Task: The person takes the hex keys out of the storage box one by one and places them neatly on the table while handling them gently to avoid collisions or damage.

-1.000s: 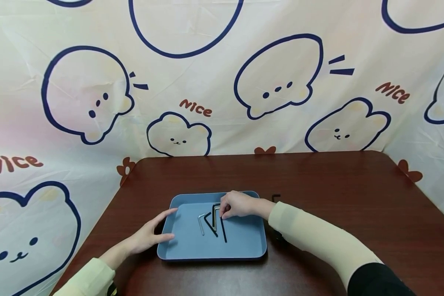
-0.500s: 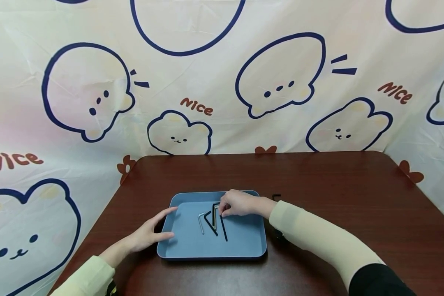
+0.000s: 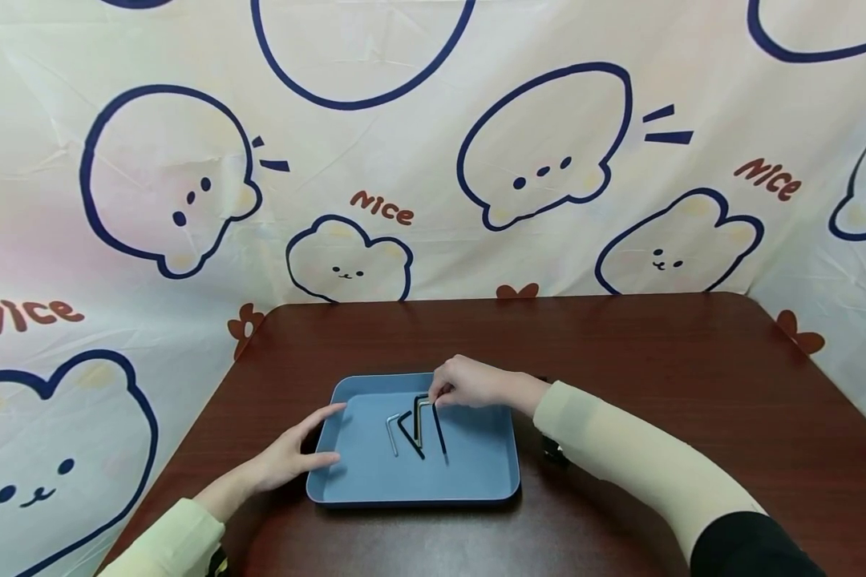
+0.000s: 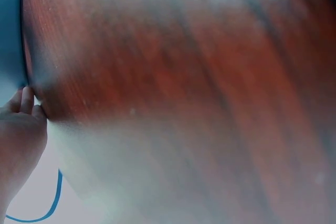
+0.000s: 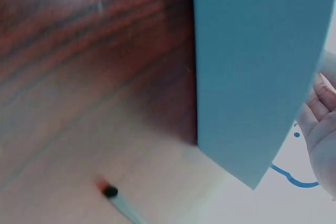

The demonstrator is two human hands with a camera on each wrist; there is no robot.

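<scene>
The blue tray [image 3: 476,481] lies on the table, and my left hand [image 3: 281,461] rests on its left rim with fingers and thumb spread apart. My right hand [image 3: 469,381] pinches a black hex key [image 3: 440,433] near its bend; the long arm slants down over the tray. To its left lie a silver hex key [image 3: 392,437], a black one [image 3: 410,438] turned like a V, and a black and a brass-toned one close together. In the right wrist view the tray wall [image 5: 257,77] hides most of the work; the right hand [image 5: 323,124] shows at the edge.
The tray stands on a dark red-brown wooden table [image 3: 621,344]. A thin rod with a black end [image 5: 110,191] lies on the table in the right wrist view. A cloth with bear drawings [image 3: 433,160] hangs behind the table.
My right hand has risen slightly away from me, and the black hex key has come with it, its lower end shifting up and right. The left hand and tray have stayed put.
</scene>
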